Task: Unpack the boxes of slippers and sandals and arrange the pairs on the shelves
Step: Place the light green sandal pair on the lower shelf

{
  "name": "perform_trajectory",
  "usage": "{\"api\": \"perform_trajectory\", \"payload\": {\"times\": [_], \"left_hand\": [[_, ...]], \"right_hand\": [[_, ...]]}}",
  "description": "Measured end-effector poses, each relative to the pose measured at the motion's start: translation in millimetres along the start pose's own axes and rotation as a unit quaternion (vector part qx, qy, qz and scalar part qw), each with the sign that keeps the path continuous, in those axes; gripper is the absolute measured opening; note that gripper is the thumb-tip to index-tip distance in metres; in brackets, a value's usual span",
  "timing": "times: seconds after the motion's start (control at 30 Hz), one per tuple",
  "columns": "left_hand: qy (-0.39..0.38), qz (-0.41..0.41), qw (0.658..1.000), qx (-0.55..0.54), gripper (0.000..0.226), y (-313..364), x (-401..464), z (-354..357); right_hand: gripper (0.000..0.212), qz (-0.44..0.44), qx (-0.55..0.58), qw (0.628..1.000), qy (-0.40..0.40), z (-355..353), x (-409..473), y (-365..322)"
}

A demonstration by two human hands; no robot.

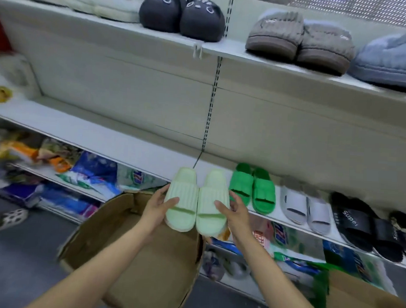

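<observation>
Holding a pair of pale green slides (196, 200) side by side, toes pointing away, the two hands keep them at the front edge of the middle shelf (119, 139). The left hand (159, 206) has its grip on the left slide, thumb lying across the strap and fingers wrapped under the outer edge. The right hand (234, 212) has its grip on the right slide in the same way, thumb on the strap.

Just right of the pale green slides, on the same shelf, stand bright green slides (253, 187), then grey slides (304, 207), then black slides (359, 227) with white lettering. Below the pale green slides sits an open cardboard box (146, 256) on the floor. Left of and below them, a lower shelf carries colourful packaged goods (89, 172). Above them, on the top shelf (225, 50), rest dark grey plush slippers (182, 14), taupe plush slippers (300, 39) and a blue-grey plush slipper (390, 59).
</observation>
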State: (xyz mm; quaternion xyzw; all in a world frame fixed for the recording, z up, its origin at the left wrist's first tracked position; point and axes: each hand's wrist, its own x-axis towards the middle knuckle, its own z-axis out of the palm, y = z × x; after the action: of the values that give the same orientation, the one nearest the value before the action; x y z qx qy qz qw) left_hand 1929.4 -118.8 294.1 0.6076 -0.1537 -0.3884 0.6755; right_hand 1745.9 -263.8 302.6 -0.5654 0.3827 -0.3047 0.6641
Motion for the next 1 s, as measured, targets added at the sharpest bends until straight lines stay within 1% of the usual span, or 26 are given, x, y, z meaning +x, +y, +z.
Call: {"api": "perform_trajectory", "payload": {"times": [0.07, 0.13, 0.23, 0.27, 0.37, 0.4, 0.5, 0.63, 0.73, 0.83, 0.9, 1.0], "left_hand": [[0.005, -0.011, 1.0, -0.006, 0.05, 6.1, 8.2, -19.8], [-0.006, -0.021, 1.0, 0.006, 0.048, 10.6, 22.8, -43.1], [-0.033, -0.025, 0.999, 0.027, 0.06, 17.5, 52.1, -82.0], [-0.043, -0.023, 0.998, 0.034, 0.063, 20.8, 62.7, -93.6], [-0.052, -0.031, 0.997, 0.053, 0.054, 29.4, 98.7, -124.4], [-0.051, -0.037, 0.996, 0.057, 0.054, 31.5, 112.9, -133.2], [-0.064, -0.059, 0.994, 0.071, 0.067, 36.1, 151.7, -152.6], [-0.065, -0.084, 0.99, 0.093, 0.061, 36.6, 194.9, -164.5], [-0.067, -0.095, 0.986, 0.12, 0.066, 33.8, 223.8, -166.7], [-0.068, -0.096, 0.979, 0.166, 0.071, 27.9, 247.5, -167.8], [-0.073, -0.079, 0.97, 0.22, 0.075, 27.4, 260.4, -164.7], [-0.092, -0.02, 0.936, 0.339, 0.08, 31.0, 283.7, -158.1]], "right_hand": [[0.058, 0.007, 0.003, 1.0, -0.001, 24.6, 6.2, 7.3], [0.06, 0.024, 0.014, 1.0, -0.004, 48.9, 16.7, 13.7], [0.072, 0.037, 0.001, 0.999, 0.006, 89.2, 36.4, 24.6], [0.071, 0.042, -0.005, 0.999, 0.014, 103.1, 42.7, 28.6], [0.054, 0.055, -0.014, 0.998, 0.031, 143.4, 63.8, 38.5], [0.051, 0.059, -0.017, 0.997, 0.036, 155.3, 71.4, 40.2], [0.053, 0.073, -0.015, 0.995, 0.062, 182.4, 96.1, 44.7], [0.05, 0.093, -0.018, 0.991, 0.095, 206.1, 126.3, 49.3], [0.046, 0.102, -0.031, 0.988, 0.11, 216.1, 146.9, 53.4], [0.034, 0.1, -0.057, 0.986, 0.123, 221.2, 164.5, 59.8], [0.031, 0.086, -0.085, 0.984, 0.13, 224.3, 175.6, 62.5], [0.027, 0.061, -0.128, 0.979, 0.146, 224.5, 196.4, 68.4]]}}
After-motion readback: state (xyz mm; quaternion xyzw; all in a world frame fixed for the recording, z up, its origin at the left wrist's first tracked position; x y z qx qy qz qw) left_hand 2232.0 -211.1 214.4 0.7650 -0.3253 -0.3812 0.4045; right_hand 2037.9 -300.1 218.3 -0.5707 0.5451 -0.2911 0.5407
